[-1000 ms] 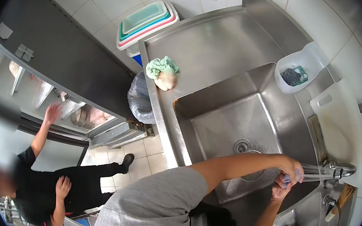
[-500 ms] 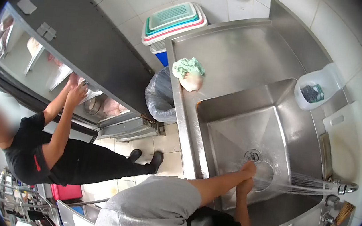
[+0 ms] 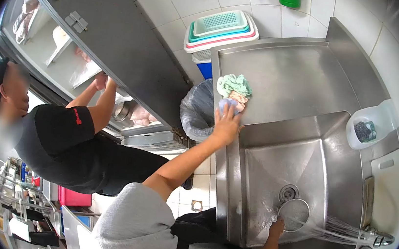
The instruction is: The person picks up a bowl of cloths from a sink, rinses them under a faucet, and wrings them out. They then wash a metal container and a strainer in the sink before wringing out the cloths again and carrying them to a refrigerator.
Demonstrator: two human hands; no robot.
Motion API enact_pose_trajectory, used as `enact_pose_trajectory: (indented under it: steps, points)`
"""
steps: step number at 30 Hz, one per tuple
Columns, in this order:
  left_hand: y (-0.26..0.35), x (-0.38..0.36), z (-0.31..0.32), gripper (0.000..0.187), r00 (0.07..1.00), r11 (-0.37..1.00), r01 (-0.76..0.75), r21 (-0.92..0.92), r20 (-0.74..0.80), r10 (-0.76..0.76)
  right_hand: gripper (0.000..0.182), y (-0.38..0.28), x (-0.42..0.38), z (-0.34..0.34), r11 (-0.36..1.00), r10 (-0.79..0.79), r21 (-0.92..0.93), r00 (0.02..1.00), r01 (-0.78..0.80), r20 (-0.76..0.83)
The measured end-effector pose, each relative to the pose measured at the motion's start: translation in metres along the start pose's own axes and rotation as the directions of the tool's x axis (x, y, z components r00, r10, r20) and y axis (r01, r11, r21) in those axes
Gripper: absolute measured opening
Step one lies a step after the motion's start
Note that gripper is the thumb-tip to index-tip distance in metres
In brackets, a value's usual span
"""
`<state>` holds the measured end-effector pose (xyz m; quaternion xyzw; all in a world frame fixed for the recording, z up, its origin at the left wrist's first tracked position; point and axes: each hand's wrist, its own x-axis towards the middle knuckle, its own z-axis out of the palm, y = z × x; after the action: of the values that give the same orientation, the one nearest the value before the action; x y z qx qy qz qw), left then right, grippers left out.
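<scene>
My left hand (image 3: 227,123) is at the sink's left rim with its fingers spread over a lilac cloth (image 3: 229,107). A peach cloth (image 3: 239,99) and a green cloth (image 3: 234,85) lie crumpled against it on the steel counter (image 3: 280,65). Down in the sink (image 3: 274,157), my right hand (image 3: 276,226) is closed at the edge of a round, shallow metal piece (image 3: 293,214), whose exact kind I cannot tell. Water sprays across it from the tap (image 3: 382,239) on the right. The drain (image 3: 288,192) is just above this piece.
A co-worker in black (image 3: 65,134) reaches into an open fridge (image 3: 46,48) at left. A bag-lined bin (image 3: 196,109) stands by the counter, below stacked baskets (image 3: 223,25). A clear container (image 3: 366,129) and a white board (image 3: 392,181) are at right.
My left hand has left the sink and moved up and left to the cloths. My right hand stays low in the sink. The view has shifted, and the co-worker appears closer.
</scene>
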<state>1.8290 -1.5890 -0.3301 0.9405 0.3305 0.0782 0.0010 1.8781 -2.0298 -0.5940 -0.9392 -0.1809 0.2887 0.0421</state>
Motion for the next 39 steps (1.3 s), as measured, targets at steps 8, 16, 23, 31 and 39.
enact_pose_trajectory:
  steps: [8, 16, 23, 31, 39]
  points:
    - [0.011, -0.023, -0.049, 0.031, 0.981, 0.981, -0.184, -0.06, 0.059, 0.187, 0.017, 0.004, -0.008, -0.044, 0.997, 0.062, -0.032, 0.99, -0.066, -0.13]
    - [0.072, -0.059, -0.053, 0.03, 0.887, 0.745, -0.259, -0.615, 0.154, 0.436, 0.018, 0.05, -0.008, -0.085, 0.746, -0.25, 0.624, 0.966, 0.231, -0.059]
    - [0.024, -0.018, -0.056, 0.031, 0.99, 0.787, -0.126, -0.604, -0.023, 0.142, 0.02, 0.048, -0.048, -0.11, 0.497, 0.192, 0.784, 0.928, -0.373, 0.32]
    - [-0.098, 0.118, -0.046, 0.027, 0.993, 0.987, -0.108, -0.123, -0.065, 0.1, 0.025, 0.04, -0.076, -0.159, 0.293, 0.173, 0.928, 0.967, -0.232, 0.187]
    - [-0.105, 0.161, -0.066, 0.017, 0.951, 0.283, 0.292, -0.913, 0.308, 0.01, 0.031, -0.008, -0.073, -0.176, 0.977, -0.21, -0.177, 0.662, 0.118, -0.72]
